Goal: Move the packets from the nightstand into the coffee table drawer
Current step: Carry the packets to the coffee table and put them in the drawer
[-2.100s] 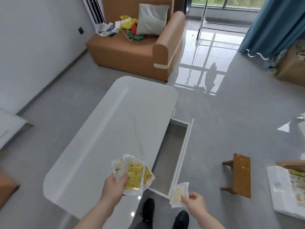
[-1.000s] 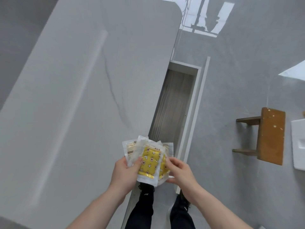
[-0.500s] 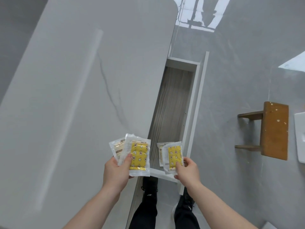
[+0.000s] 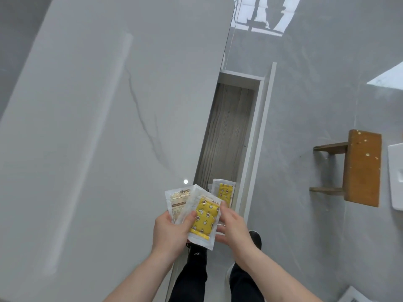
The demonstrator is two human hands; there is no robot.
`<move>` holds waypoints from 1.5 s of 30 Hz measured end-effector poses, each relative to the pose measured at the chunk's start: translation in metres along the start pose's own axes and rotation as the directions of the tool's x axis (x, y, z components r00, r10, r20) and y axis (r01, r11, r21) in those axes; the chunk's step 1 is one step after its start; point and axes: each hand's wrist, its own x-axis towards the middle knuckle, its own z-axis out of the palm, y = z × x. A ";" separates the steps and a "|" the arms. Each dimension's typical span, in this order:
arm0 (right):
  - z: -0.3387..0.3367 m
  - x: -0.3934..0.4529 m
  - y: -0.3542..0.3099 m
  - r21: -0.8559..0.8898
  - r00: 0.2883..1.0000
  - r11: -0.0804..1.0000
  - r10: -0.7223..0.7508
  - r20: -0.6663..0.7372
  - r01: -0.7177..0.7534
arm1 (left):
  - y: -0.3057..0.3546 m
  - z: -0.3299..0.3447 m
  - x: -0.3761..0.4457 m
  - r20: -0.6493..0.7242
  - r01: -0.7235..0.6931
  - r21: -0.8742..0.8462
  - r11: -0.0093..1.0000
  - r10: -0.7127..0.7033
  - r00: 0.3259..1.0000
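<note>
the white marbled counter point(image 4: 91, 127) fills the left part of the view, with a thin grey vein across it. over its near right edge the left hand point(image 4: 171, 231) holds a fan of packets point(image 4: 189, 211): the thumb presses on top and the fingers are curled under them, so this grip is closed on the packets. the front one is a yellow packet point(image 4: 204, 220) with small printed figures, and behind it is a pale packet point(image 4: 177, 200) with brown print. the right hand point(image 4: 232, 227) is at the right edge of the yellow packet, fingers bent and touching it (if it really pinches the packet i cannot tell). just behind these hands one more yellow packet in drawer point(image 4: 224, 192) lies at the near end of the open drawer point(image 4: 229, 131), which has a grey wood-grain bottom and white walls. below are dark trousers and black shoes point(image 4: 254, 238). far right on the grey floor stands a small wooden stool point(image 4: 362, 168), and a white foam piece point(image 4: 395, 177) is at the edge.
</note>
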 end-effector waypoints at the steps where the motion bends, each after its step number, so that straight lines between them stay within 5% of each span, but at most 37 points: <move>1: -0.005 -0.001 0.002 -0.016 0.999 0.999 -0.038 0.006 0.038 | 0.000 0.003 0.000 0.016 0.005 -0.009 1.000 -0.004 1.000; 9: -0.023 0.021 -0.006 -0.118 0.993 0.986 -0.118 0.024 0.120 | 0.006 0.011 0.002 0.093 0.025 -0.103 0.994 -0.015 0.996; 14: -0.025 0.039 -0.005 -0.170 0.982 0.976 -0.153 -0.109 0.133 | 0.007 -0.005 0.009 -0.083 -0.074 -0.074 0.995 0.067 0.994; 18: -0.028 0.052 -0.004 -0.413 0.929 0.904 -0.239 -0.281 0.108 | 0.004 -0.023 0.016 -0.147 -0.092 -0.014 0.996 0.089 0.985; 27: -0.016 0.082 -0.016 -0.714 0.940 0.698 -0.211 -0.267 -0.045 | 0.000 -0.007 0.017 -0.031 -0.119 0.013 0.993 0.119 0.992; 36: -0.049 0.042 -0.024 -0.541 0.889 0.824 -0.366 -0.276 0.171 | -0.021 0.045 0.032 0.055 -0.122 0.176 0.977 0.114 0.992; 45: -0.097 0.036 -0.014 -0.485 0.888 0.860 -0.339 -0.311 0.158 | -0.030 0.106 0.074 -0.039 -0.096 0.489 0.867 0.132 0.991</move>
